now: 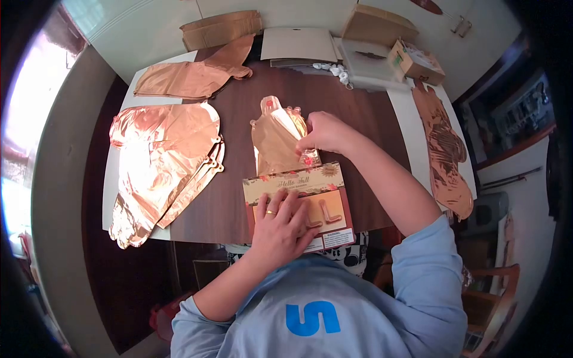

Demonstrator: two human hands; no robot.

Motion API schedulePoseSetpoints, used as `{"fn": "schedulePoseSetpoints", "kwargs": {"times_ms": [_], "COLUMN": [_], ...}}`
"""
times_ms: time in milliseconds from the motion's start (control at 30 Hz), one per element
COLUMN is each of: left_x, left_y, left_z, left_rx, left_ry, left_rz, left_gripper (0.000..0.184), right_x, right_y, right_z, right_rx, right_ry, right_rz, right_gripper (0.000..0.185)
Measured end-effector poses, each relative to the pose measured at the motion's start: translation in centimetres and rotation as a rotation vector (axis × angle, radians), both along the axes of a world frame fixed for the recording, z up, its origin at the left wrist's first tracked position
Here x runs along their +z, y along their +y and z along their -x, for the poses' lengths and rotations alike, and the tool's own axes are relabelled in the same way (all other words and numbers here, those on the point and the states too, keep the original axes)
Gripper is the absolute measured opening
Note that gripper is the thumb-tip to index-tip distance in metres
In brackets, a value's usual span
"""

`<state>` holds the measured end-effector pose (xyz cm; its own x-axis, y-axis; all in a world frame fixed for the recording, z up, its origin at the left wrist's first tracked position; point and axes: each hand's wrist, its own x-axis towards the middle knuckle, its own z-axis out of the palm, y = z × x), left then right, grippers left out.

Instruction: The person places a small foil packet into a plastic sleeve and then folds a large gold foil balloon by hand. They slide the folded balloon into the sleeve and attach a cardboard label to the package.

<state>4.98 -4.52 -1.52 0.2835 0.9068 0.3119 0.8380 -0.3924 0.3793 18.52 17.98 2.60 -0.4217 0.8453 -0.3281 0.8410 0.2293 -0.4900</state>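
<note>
My left hand [277,227], with a ring on one finger, lies flat with its fingers spread on a "Hello Fall" balloon banner package [290,182]. The package rests at the table's front edge, its printed face up. A folded copper foil balloon [271,143] sticks out past the package's far edge; its lower end is hidden there. On the balloon's right side, my right hand [328,132] pinches the foil between thumb and fingers. Small red marks show on the foil near its tip and beside my right thumb.
Flat copper foil balloons [164,143] overlap on the table's left, with another foil balloon [179,79] behind them. More foil [439,149] lies along the right edge. At the back are a white flat box [298,45], white ribbon [339,73] and a small cardboard box [425,70].
</note>
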Motion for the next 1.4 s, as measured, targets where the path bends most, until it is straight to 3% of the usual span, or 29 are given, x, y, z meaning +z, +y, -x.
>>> {"fn": "schedulePoseSetpoints", "kwargs": {"times_ms": [100,200,233,333,400,500,600,733,867,933,1033,1133,1233,1333,1367,1400], "left_x": [0.0,0.0,-0.1,-0.1,-0.3,-1.1,-0.6,-0.5,-0.8,1.1,2.6,0.8,0.3,0.2,0.1,0.1], "left_y": [0.0,0.0,0.0,0.0,-0.1,0.1,0.2,0.7,0.1,1.3,3.4,3.2,3.0,2.8,2.9,2.9], "left_z": [0.0,0.1,0.0,0.0,0.1,0.4,0.3,1.4,5.7,5.4,4.4,4.5,4.4,4.3,4.4,4.4], "left_rx": [-0.002,-0.003,-0.002,-0.004,0.003,-0.075,-0.066,-0.078,0.027,0.022,-0.140,-0.240,-0.224,-0.218,-0.222,-0.226], "left_ry": [0.003,0.008,0.010,0.002,-0.021,-0.189,-0.149,-0.300,-0.594,-0.610,-0.197,0.130,0.196,0.214,0.219,0.223], "left_rz": [-0.004,-0.005,-0.009,-0.006,0.014,0.073,0.003,-0.137,-0.130,-0.223,-0.081,0.139,0.102,0.103,0.105,0.118], "left_gripper": [0.059,0.060,0.059,0.058,0.057,0.053,0.053,0.034,0.029,0.040,0.055,0.068,0.069,0.070,0.071,0.071], "right_x": [-0.1,-0.6,-0.9,0.7,-0.3,-1.5,-3.4,-3.7,-3.6,-3.3,-2.1,-2.0,-0.5,-0.8,-2.0,-3.0], "right_y": [-1.3,-0.9,-1.4,-4.7,-7.1,-10.2,-11.9,-11.8,-11.7,-11.6,-11.6,-11.2,-10.3,-11.5,-12.3,-12.8], "right_z": [-0.4,-1.5,-1.4,-2.1,-3.7,-5.2,-6.6,-7.1,-7.4,-7.4,-7.6,-8.0,-8.1,-5.8,-4.7,-4.7], "right_rx": [-0.197,-0.038,-0.003,0.200,0.565,0.711,0.646,0.649,0.655,0.675,0.691,0.708,0.615,0.487,0.470,0.471], "right_ry": [0.407,0.475,0.518,0.315,0.408,0.416,0.343,0.365,0.397,0.393,0.410,0.467,0.447,0.382,0.223,0.172], "right_rz": [0.242,0.355,0.330,-0.099,-0.561,-0.789,-0.785,-0.752,-0.709,-0.679,-0.580,-0.497,-0.147,-0.568,-0.565,-0.545], "right_gripper": [0.038,0.024,0.018,0.018,0.020,0.021,0.023,0.028,0.031,0.034,0.037,0.039,0.039,0.047,0.062,0.065]}}
